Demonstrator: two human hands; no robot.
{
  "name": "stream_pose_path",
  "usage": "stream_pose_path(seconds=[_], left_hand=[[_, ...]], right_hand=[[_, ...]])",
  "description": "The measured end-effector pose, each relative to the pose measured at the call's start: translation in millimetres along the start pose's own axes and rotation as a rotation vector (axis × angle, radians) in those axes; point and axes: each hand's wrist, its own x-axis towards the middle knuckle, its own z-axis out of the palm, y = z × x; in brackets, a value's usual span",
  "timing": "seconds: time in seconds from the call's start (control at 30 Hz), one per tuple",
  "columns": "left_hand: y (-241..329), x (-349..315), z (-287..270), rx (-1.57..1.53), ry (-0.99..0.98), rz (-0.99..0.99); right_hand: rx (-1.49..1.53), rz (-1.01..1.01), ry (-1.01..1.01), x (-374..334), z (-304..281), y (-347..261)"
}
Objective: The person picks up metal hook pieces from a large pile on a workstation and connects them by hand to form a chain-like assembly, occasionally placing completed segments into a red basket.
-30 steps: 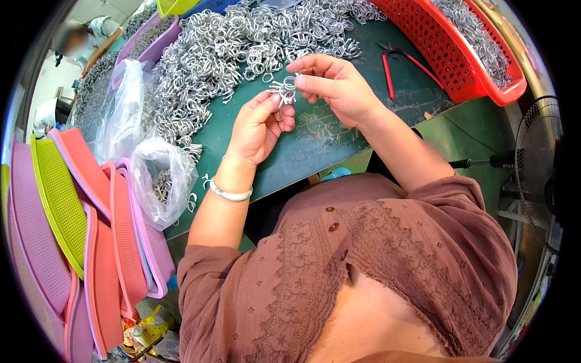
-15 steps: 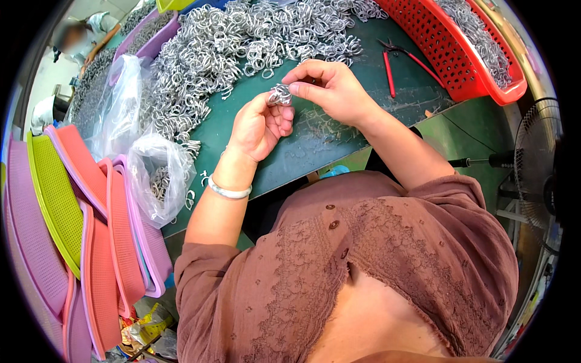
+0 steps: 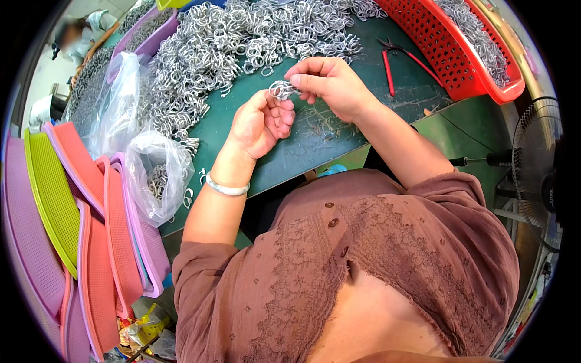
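A small bunch of silver metal rings (image 3: 281, 91) is held up over the green table (image 3: 308, 145) between my two hands. My left hand (image 3: 259, 126), palm turned up, is closed with thumb and forefinger gripping the bunch. At the bunch's right side, my right hand (image 3: 334, 88) pinches with thumb and forefinger; its fingertips touch the rings, and whether they hold a single ring is too small to tell. Beyond both hands spreads a large heap of similar open-ended rings (image 3: 212, 45).
Red-handled pliers (image 3: 388, 74) lie right of my hands, beside a red basket (image 3: 436, 48) holding rings. Left are a clear plastic bag (image 3: 172, 193) with rings and stacked coloured baskets (image 3: 100, 266). A fan (image 3: 535, 175) stands at right. Another person (image 3: 75, 42) is far left.
The bunch of rings has turned and spread a little in my fingers. My right hand has shifted slightly, its other fingers curling lower beside the bunch.
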Motion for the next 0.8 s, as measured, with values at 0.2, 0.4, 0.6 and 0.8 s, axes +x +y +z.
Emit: stream_pose_path(seconds=[0.2, 0.4, 0.6, 0.8], left_hand=[[1, -1, 3, -0.033, 0.062, 0.007], [1, 0, -1, 0.039, 0.012, 0.061], [2, -3, 5, 0.063, 0.065, 0.13], [2, -3, 3, 0.051, 0.021, 0.151]], right_hand=[[0.088, 0.055, -0.004, 2, -2, 6], [0.156, 0.017, -0.011, 2, -6, 13], [0.127, -0.058, -0.043, 1, -9, 13], [0.117, -0.112, -0.062, 0, -10, 14]])
